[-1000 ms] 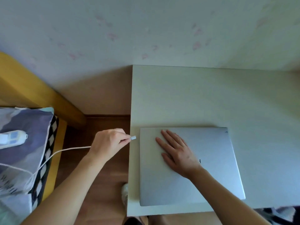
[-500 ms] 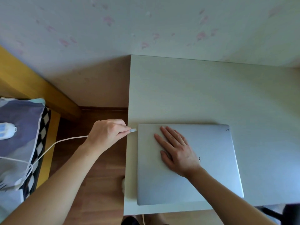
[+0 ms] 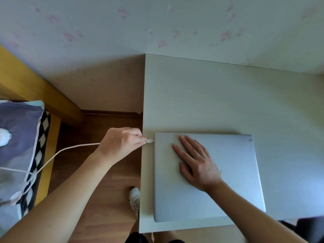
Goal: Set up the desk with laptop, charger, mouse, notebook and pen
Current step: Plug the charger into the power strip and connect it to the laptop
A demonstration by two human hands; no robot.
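A closed silver laptop (image 3: 233,186) lies flat on the pale desk (image 3: 219,95), near its front left corner. My right hand (image 3: 196,162) rests palm down on the lid, fingers spread. My left hand (image 3: 121,144) pinches the white charger plug (image 3: 149,141), whose tip touches the laptop's left edge near the back corner. The white charger cable (image 3: 57,153) trails left from my hand to the bed. No mouse, notebook or pen is in view.
A bed with a yellow wooden frame (image 3: 42,95) and patterned bedding (image 3: 19,137) stands at the left, with a white object (image 3: 4,137) on it. Brown wooden floor (image 3: 105,199) lies between bed and desk. A white shoe (image 3: 135,199) shows by the desk edge. A wall runs behind.
My left hand has carried the plug to the right, from a gap beside the laptop to touching its left edge. My right hand has stayed flat on the lid.
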